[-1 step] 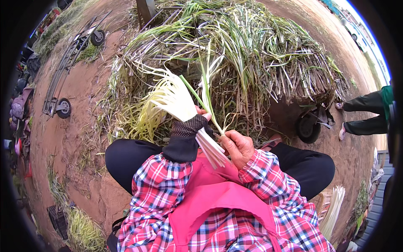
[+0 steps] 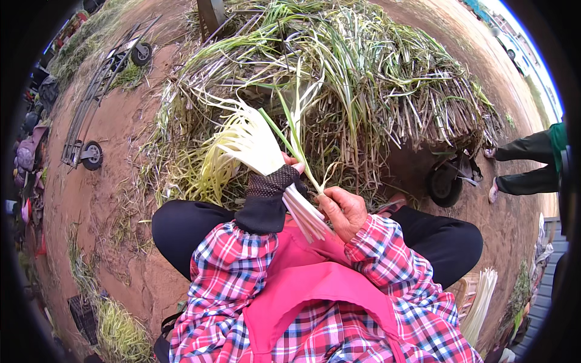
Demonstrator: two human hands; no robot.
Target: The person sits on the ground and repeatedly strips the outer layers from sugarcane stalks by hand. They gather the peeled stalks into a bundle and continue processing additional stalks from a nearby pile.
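My left hand (image 2: pixel 275 181), in a dark knitted glove with bare fingertips, is wrapped round a bunch of blanched chives (image 2: pixel 257 142). Their pale yellow leaves fan out to the upper left, and the white stems stick out below the hand toward my lap. Bare and closed, my right hand (image 2: pixel 344 212) pinches the base of a single chive stalk (image 2: pixel 310 175) between thumb and finger. That stalk runs up past the left fingertips, with green and pale leaves and a thin withered strand near its base.
In front of my knees rises a big heap of green and dried leaves (image 2: pixel 387 78), with a wheel (image 2: pixel 445 184) under its right side. A metal hand cart (image 2: pixel 97 91) lies at left. Another bundle of white stalks (image 2: pixel 481 302) stands at lower right. A person's legs (image 2: pixel 523 166) show at right.
The green leaf tip of the stalk in my right hand has swung slightly left. Both hands stay nearly in place.
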